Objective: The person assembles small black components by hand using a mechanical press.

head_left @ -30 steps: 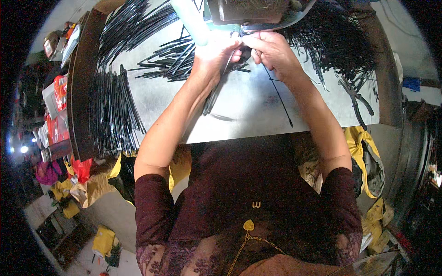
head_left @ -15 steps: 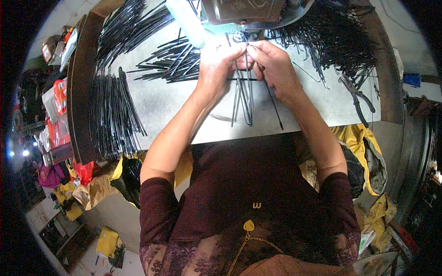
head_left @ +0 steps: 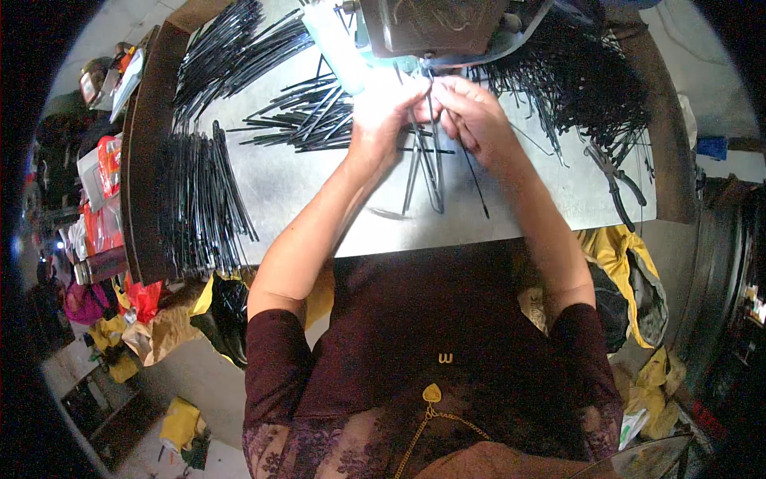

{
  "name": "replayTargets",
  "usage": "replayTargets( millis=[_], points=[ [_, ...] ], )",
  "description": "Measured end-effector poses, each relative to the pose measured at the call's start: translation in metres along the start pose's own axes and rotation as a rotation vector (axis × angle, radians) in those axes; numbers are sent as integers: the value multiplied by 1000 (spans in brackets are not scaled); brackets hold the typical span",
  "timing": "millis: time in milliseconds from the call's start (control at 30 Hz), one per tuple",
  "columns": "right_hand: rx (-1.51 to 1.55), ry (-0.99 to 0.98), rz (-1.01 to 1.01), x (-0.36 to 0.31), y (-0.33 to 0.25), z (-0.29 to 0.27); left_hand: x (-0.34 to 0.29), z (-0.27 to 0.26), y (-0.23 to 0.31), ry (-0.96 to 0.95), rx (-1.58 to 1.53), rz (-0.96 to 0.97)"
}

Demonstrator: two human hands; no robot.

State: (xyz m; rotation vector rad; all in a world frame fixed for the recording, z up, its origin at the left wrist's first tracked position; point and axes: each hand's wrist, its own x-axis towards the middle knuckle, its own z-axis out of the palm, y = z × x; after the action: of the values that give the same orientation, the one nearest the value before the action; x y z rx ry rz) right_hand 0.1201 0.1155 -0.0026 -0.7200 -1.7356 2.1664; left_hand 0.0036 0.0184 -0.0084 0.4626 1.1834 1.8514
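My left hand (head_left: 384,105) is closed, its fingertips pinching thin black rods. Some of these rods (head_left: 415,174) hang down between my hands, and one is bent back on itself at its lower end. My right hand (head_left: 475,113) pinches close beside it, thumb and fingers together near the rods' upper part. Another dark rod (head_left: 475,180) slants down from under my right hand. Both hands are just below the head of a machine (head_left: 431,28), under a bright light. The rods' upper ends are partly hidden by glare and fingers.
Loose black rods (head_left: 307,116) lie left of my hands, with a neat bundle (head_left: 203,199) at the table's left edge. A dark tangled heap (head_left: 590,72) fills the far right. Pliers (head_left: 613,180) lie on the pale tabletop (head_left: 511,215). Wooden boards (head_left: 148,160) edge the table.
The whole view has shifted slightly, so the machine sits a little lower in it. My hands keep their pinch beneath the machine head; the hanging rods have barely moved.
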Motion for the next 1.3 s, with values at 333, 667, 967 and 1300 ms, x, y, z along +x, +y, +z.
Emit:
replayTargets(
  millis=[333, 667, 967, 1300],
  points=[
    [123, 75, -69, -4, -7, 9, -7, 5, -4, 71, -97, 91],
    [147, 78, 21, -5, -6, 11, -5, 7, -3, 112, -132, -10],
    [38, -75, 65, 5, -13, -3, 11, -10, -4, -84, -46, -125],
    [-389, -24, 10, -23, -24, 20, -19, -3, 23, 140, -27, -110]
  ],
)
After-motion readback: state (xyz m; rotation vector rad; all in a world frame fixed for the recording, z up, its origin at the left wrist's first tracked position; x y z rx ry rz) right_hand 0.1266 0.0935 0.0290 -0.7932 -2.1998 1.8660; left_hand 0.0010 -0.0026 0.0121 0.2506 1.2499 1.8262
